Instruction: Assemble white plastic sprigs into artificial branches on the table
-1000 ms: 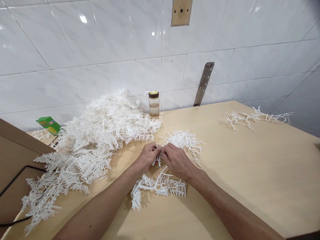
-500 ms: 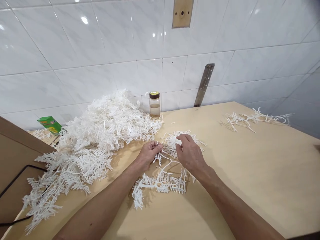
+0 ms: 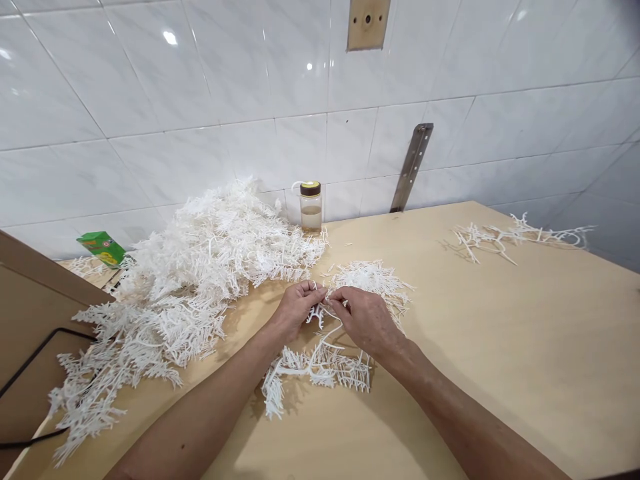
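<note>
A white branched plastic piece [image 3: 320,363], with rows of small twigs on its stems, hangs or lies in front of me below my hands. My left hand [image 3: 299,308] pinches the upper end of this piece between thumb and fingers. Close beside it, my right hand [image 3: 364,319] has its thumb and forefinger closed at the same stem; the fingertips hide the exact spot. Just behind the right hand spreads a small heap of loose white twigs [image 3: 373,279]. To the left rises a big pile of similar white branched pieces [image 3: 210,250].
Bare-stemmed white branches [image 3: 500,241] lie at the table's far right. A capped bottle [image 3: 311,208] with liquid stands against the tiled wall. A green box [image 3: 103,248], a brown cardboard panel [image 3: 43,313] and a black cable [image 3: 40,353] are at the left. A metal bracket [image 3: 413,167] leans up the wall.
My right hand has moved left from over the small heap, its fingers closing beside my left hand at the stem. The left hand keeps its pinch. The view has shifted slightly.
</note>
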{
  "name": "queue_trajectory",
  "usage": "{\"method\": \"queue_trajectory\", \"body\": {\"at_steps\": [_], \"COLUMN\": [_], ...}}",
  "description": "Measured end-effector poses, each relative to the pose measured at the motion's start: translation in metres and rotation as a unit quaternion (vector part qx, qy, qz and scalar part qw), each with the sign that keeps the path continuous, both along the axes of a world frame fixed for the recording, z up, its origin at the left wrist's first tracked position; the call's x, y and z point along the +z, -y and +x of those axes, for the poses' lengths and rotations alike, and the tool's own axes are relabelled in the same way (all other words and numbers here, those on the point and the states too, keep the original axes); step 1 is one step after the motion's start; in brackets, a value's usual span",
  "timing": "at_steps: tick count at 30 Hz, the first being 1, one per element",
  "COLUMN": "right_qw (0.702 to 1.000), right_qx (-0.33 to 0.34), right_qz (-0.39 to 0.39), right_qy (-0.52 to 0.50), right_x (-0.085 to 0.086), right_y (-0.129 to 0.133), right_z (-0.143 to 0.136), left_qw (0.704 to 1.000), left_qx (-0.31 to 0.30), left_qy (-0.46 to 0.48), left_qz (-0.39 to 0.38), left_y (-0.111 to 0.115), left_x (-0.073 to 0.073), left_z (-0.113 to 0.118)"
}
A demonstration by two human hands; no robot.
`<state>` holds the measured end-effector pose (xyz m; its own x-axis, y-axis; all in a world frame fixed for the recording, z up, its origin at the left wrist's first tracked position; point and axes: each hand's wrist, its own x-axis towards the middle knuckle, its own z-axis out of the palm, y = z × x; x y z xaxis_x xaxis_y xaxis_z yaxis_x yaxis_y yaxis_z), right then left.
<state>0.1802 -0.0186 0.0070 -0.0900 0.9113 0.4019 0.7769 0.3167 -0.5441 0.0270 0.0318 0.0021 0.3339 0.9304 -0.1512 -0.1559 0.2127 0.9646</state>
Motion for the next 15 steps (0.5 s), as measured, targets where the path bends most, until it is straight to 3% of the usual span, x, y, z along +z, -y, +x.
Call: {"method": "queue_trajectory", "body": {"at_steps": [10, 15], "right_qw": [0.992, 0.989], "right_qx": [0.06, 0.144], "right_qz": [-0.022, -0.008], "right_qy": [0.109, 0.019], "right_x": [0.002, 0.015], "right_y": [0.002, 0.007], "right_z": [0.001, 0.002], "left_qw": [0.997, 0.99], "left_qx": [0.023, 0.098], "left_qy": [-0.064, -0.092], "left_qz": [0.039, 0.045], "left_y": [0.004, -0.006], "left_x": [0.0, 0.002], "left_z": [0.004, -0.004]}}
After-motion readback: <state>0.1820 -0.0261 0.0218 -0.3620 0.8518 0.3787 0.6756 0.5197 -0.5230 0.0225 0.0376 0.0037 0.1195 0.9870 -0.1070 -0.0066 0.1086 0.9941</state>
